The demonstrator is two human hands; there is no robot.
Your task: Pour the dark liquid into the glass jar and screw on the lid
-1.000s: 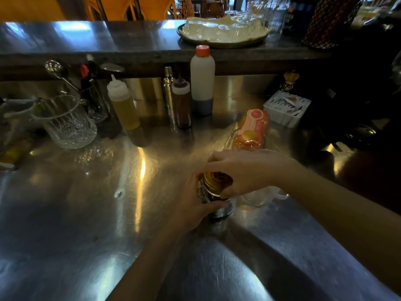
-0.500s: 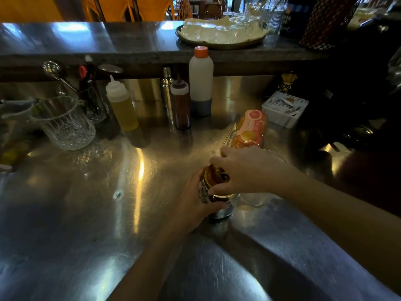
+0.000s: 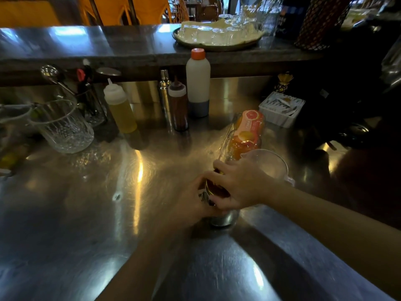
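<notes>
A small glass jar (image 3: 224, 218) stands on the steel counter (image 3: 86, 213), a little right of centre. Its sides are mostly hidden by my hands; only its lower part shows. My left hand (image 3: 193, 203) wraps around the jar's body from the left. From above, my right hand (image 3: 238, 185) covers the gold-coloured lid (image 3: 213, 189) on top of the jar, with fingers curled around its edge. Just behind my right hand stands a clear measuring jug (image 3: 269, 166) that looks empty.
Behind the jug lies an orange-labelled bottle (image 3: 247, 133). Further back stand a yellow squeeze bottle (image 3: 120, 109), a brown squeeze bottle (image 3: 178, 105) and a white bottle (image 3: 198, 83). A cut-glass mixing glass (image 3: 63, 127) is at left, a white sachet box (image 3: 282, 108) at right.
My right hand has turned on the lid, its fingers swinging round to cover more of the gold top. My left hand keeps its hold on the jar.
</notes>
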